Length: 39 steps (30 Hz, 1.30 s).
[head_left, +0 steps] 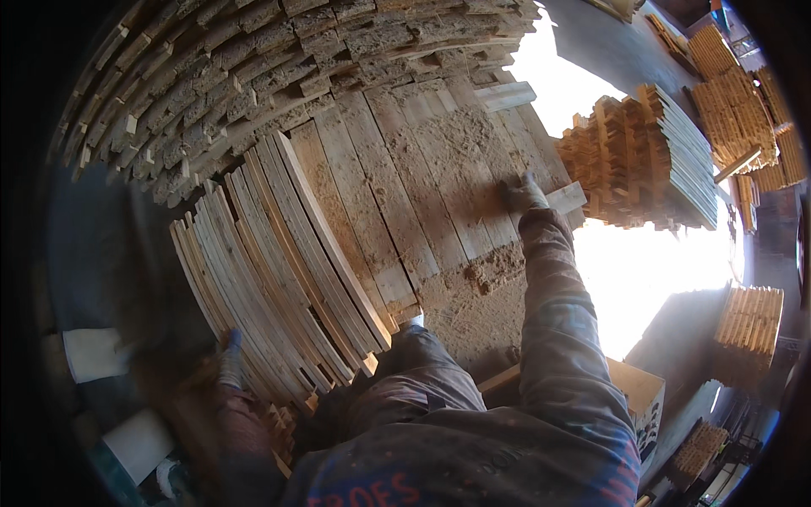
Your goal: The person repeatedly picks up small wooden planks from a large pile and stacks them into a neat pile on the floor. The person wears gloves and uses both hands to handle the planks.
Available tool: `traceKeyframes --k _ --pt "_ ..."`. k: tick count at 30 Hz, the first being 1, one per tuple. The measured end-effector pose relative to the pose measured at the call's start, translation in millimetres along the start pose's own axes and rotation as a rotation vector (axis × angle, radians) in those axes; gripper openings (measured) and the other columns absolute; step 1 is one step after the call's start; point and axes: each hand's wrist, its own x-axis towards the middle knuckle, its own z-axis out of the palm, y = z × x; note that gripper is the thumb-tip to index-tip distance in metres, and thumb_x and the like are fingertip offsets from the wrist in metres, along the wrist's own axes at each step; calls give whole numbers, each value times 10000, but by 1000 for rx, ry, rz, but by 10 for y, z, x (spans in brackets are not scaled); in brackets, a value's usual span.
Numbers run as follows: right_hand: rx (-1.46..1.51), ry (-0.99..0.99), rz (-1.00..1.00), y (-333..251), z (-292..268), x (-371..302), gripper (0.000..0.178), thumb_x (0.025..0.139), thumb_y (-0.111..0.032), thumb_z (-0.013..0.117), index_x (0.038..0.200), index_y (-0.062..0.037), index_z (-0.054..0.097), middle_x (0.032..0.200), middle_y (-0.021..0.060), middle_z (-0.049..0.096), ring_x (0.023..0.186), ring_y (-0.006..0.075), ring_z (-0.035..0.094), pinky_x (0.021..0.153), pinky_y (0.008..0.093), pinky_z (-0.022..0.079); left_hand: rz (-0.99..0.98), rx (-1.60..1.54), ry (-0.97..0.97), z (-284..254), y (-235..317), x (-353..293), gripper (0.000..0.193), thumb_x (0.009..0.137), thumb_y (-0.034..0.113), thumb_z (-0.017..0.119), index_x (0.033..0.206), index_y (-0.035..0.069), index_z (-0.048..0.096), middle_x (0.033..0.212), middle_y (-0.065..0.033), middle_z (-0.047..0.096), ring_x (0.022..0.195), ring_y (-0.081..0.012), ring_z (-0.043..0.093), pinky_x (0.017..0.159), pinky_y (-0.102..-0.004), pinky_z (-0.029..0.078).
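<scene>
My right hand (525,196), gloved, is stretched out over the far right part of a layer of dirty planks (397,177). It closes round the near end of a short pale board (567,198), which juts out past the planks' right edge; the fingertips are shaded and blurred. At the lower left, my left hand (230,359), in a glove with bluish fingertips, is at the outer side of a row of cleaner boards (270,262) packed closely together. Shadow hides most of its fingers. Another short board (507,95) lies across the planks farther away.
A tall stack of rough, dirt-crusted boards (279,68) rises on the far left. Further lumber stacks (642,160) stand to the right beside glaring sunlight. Sawdust-like debris (473,296) covers the surface by my legs. A wooden box (635,390) is at lower right.
</scene>
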Motion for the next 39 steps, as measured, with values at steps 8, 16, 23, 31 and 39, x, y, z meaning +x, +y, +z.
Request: traceKeyframes --k 8,16,23,31,39 --pt "-266 153 -433 251 -262 -222 275 807 -308 769 968 -98 697 1065 240 674 1008 452 646 853 534 537 -178 -772 -12 -543 -377 96 549 1077 370 492 1541 79 454 1536 -89 479 1427 -342 380 1190 -561 264" --pt "459 -202 -273 98 6 -786 208 930 -140 725 1075 -71 593 873 48 633 754 168 565 671 317 484 -121 0 45 212 150 -359 1013 835 435 786 1618 54 269 1631 -156 364 1515 -334 318 1238 -460 285" --pt "626 -669 -405 -1221 1567 -2403 251 944 -165 767 1130 -73 625 928 13 659 820 110 594 672 281 505 -51 8 -15 -43 322 -209 1164 790 541 863 1624 15 245 1655 -202 330 1535 -322 311 1237 -418 316" --pt "707 -631 -278 -1513 2235 -1903 316 992 -231 725 1243 -51 657 971 -5 696 844 90 605 739 279 520 253 10 -30 120 491 -101 809 916 662 645 1406 23 574 1357 -257 639 1298 -394 582 1125 -464 428" --pt "541 -698 -234 -2049 2066 -2842 509 1005 -390 684 1314 11 629 1185 81 676 1028 194 632 902 370 543 72 -184 -104 -4 594 -360 1156 832 659 754 1628 6 229 1620 -288 352 1515 -405 336 1244 -421 281"
